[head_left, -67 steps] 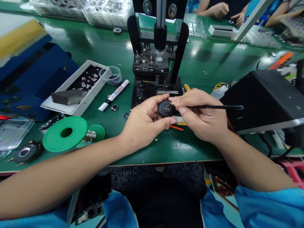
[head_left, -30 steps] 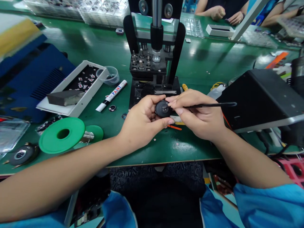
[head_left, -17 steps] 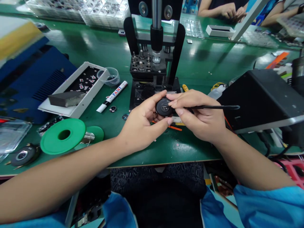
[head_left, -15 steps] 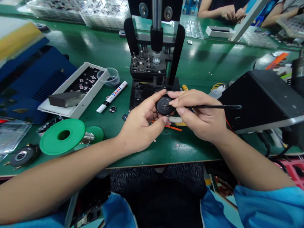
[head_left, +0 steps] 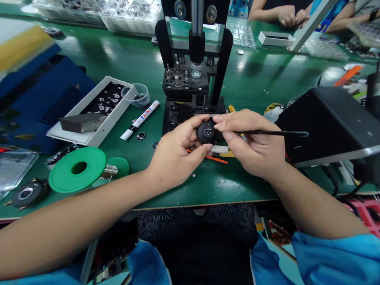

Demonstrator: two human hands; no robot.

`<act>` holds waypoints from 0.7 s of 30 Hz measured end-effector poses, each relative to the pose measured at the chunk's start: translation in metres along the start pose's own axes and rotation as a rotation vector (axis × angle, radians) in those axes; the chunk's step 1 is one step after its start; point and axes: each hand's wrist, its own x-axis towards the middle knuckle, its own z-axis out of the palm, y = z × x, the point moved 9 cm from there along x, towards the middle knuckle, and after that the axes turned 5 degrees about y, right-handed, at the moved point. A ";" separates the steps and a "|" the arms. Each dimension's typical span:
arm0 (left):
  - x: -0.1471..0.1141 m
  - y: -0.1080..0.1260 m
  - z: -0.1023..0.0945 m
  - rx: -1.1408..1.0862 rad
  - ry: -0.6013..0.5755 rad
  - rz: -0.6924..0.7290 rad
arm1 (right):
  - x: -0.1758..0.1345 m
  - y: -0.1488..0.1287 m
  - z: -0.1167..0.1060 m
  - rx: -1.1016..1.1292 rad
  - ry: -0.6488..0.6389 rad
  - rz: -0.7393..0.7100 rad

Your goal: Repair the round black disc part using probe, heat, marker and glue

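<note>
Between the thumb and fingers of my left hand [head_left: 181, 154] is a round black disc-shaped part [head_left: 205, 136], its face turned up toward me with a small shiny centre. My right hand [head_left: 252, 142] pinches tweezers [head_left: 276, 133], thin and dark, whose rear end sticks out to the right. Their tips are close to the disc, but I cannot tell whether they touch it. Beneath the hands lie a small whitish block [head_left: 219, 149] and an orange strip [head_left: 216, 159] on the green bench.
A black press [head_left: 196, 79] stands just behind my hands. To the left are a paint marker [head_left: 140, 120], a white tray [head_left: 114, 118] of small parts and a green spool [head_left: 77, 169]. A black box [head_left: 329, 122] is at the right. Co-workers' hands [head_left: 292, 16] show across the bench.
My right hand and the tweezers have shifted slightly right, their tips drawing back from the disc's centre. The disc has tilted a little in my left hand.
</note>
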 end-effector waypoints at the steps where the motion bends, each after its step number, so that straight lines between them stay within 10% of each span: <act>1: 0.000 0.000 0.000 0.001 -0.001 0.003 | 0.000 0.000 0.000 0.006 0.003 -0.002; 21: 0.001 -0.001 0.000 -0.071 0.072 0.005 | -0.001 0.000 0.002 0.008 0.020 0.017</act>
